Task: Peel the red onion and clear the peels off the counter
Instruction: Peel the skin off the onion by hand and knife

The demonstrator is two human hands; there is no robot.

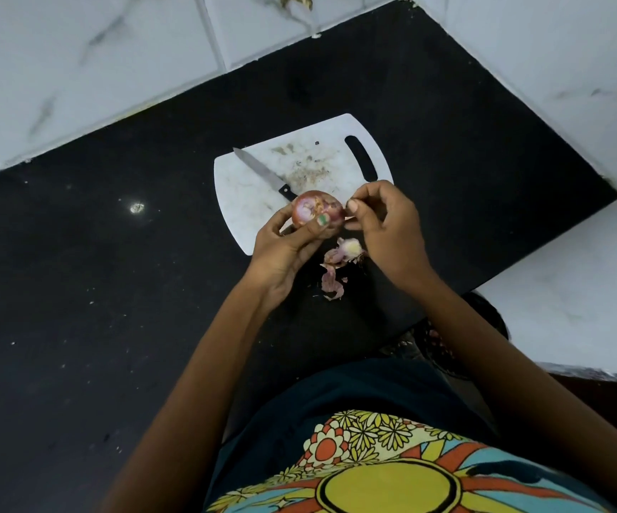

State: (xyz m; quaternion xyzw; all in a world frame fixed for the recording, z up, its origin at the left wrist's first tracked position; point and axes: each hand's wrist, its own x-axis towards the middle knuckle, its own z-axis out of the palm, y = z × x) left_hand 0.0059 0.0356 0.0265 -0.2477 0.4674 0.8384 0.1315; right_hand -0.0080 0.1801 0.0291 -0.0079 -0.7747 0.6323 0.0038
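Above a white cutting board (258,201) on the black table (77,290), a person peels a red onion (318,212), the job judged partly done: pale flesh shows on the bulb, papery skin remains, and loose peels (338,264) lie on the table, not yet cleared. The left hand (284,249) cups the onion from below; the right hand (388,224), touching its side, pinches a strip of skin. A knife (266,174) rests on the board.
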